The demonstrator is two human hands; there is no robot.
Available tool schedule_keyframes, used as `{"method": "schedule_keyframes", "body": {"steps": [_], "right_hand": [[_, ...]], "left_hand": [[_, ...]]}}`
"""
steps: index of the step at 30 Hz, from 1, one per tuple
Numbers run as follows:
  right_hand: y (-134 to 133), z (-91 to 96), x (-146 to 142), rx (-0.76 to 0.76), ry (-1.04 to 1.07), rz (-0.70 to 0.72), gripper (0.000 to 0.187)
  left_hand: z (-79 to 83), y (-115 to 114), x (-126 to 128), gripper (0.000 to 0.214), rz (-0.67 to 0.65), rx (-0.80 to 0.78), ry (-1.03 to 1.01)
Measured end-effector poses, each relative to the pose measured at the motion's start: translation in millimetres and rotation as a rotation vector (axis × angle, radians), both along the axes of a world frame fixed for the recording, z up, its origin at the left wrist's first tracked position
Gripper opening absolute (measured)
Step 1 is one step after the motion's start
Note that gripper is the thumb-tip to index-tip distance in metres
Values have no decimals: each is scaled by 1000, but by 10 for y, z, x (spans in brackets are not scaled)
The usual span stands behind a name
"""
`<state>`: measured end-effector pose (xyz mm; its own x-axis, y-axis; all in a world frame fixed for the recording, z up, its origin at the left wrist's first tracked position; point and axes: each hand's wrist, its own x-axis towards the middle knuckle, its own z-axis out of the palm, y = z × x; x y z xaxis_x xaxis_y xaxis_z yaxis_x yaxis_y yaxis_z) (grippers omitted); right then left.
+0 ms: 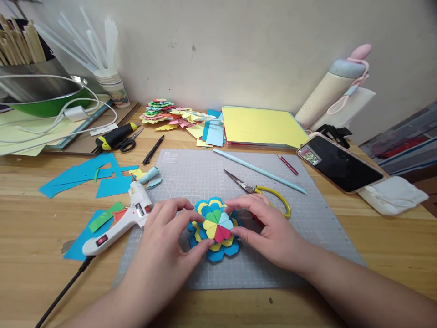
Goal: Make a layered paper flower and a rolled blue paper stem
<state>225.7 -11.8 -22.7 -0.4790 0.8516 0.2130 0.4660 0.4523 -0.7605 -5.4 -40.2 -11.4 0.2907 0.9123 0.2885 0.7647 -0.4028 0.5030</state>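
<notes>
A layered paper flower [223, 253] in blue and yellow lies on the grey cutting mat [273, 273]. At its middle sits a smaller paper rosette [217, 224] with green, light blue, red and yellow petals. My left hand [170, 241] has its thumb and index finger at the rosette's left side. From the right, my right hand [269, 228] pinches the rosette's edge between thumb and fingers. Just behind the right hand lie scissors [273, 191] with yellow handles, partly covered by it. A white glue gun [126, 223] rests left of my left hand.
Blue paper pieces [82, 173] and a green strip [105, 217] lie at left. A light blue paper stick [259, 171] and a dark red pencil [287, 165] cross the mat. Behind are yellow sheets [262, 125] and finished paper flowers [159, 111]. A phone [341, 161] leans at right.
</notes>
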Motion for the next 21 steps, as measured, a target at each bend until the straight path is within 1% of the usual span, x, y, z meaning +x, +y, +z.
{"method": "schedule_keyframes", "body": {"steps": [8,14,21], "right_hand": [[10,20,13,16,-96,30,36],[23,-2,-5,40,-96,13,36],[21,-2,-24,30,-94,-9,34]], "left_hand": [[-5,9,21,20,4,-44,-3],[-12,21,48,16,13,-45,-8],[-10,13,47,15,18,-47,7]]}}
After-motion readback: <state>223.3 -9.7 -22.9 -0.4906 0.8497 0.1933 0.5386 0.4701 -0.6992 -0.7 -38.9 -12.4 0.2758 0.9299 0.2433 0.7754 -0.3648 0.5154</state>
